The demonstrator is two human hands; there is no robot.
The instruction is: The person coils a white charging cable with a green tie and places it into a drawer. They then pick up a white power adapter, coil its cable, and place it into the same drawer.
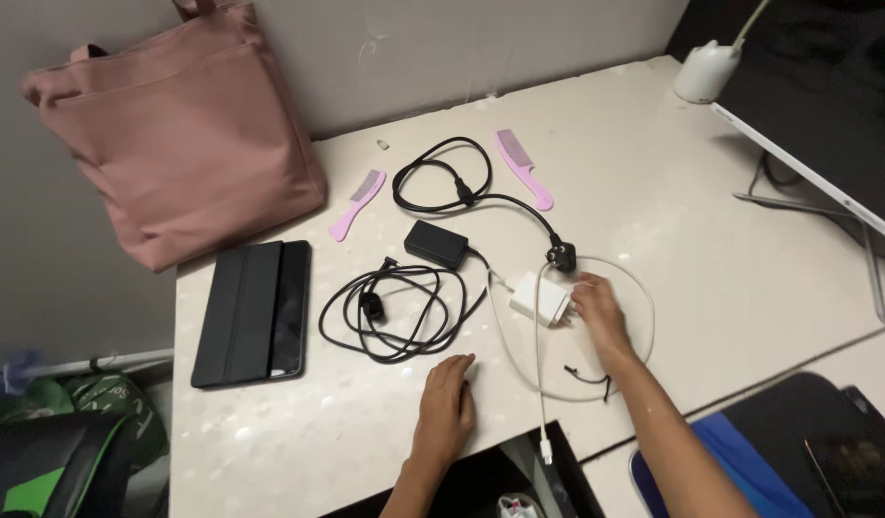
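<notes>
Dim, even indoor light, soft shadows, slight blur, mild wide-angle bending at the edges.

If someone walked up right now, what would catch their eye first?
Probably the big pink tote bag leaning on the wall at the table's back left corner. Next, the tangle of black cables mid-table, and the right hand touching a white charger beside them; the left hand rests flat nearby.

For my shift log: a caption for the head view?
Right hand touches white charger; left hand rests flat on table near black cable.
</notes>
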